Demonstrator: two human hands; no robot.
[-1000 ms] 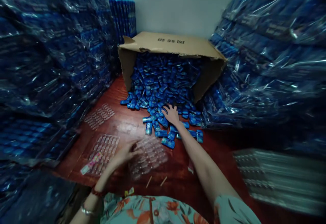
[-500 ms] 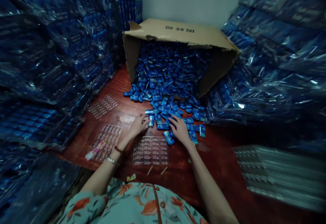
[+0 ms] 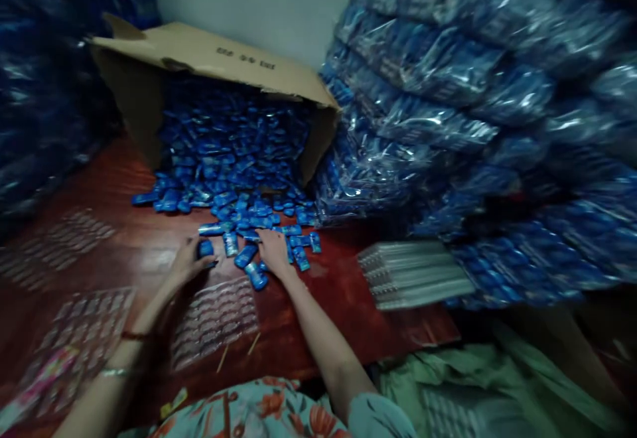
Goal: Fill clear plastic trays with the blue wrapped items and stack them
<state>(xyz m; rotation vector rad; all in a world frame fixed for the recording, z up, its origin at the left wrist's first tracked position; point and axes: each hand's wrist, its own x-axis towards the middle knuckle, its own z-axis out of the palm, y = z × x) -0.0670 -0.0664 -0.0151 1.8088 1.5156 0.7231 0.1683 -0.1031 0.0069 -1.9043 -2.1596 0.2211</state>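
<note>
Gently: our left hand [image 3: 185, 264] clamps one small glossy blue packet [image 3: 206, 248] | right hand [image 3: 273, 252] at three o'clock, grip unclear | we'd best pinch edges lightly

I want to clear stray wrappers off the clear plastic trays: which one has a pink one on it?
The near-left tray: the pink wrapper lies across it. The far-left tray and middle tray have none.

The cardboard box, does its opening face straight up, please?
No, the cardboard box opens sideways, and blue packets spill out through its mouth.
</note>
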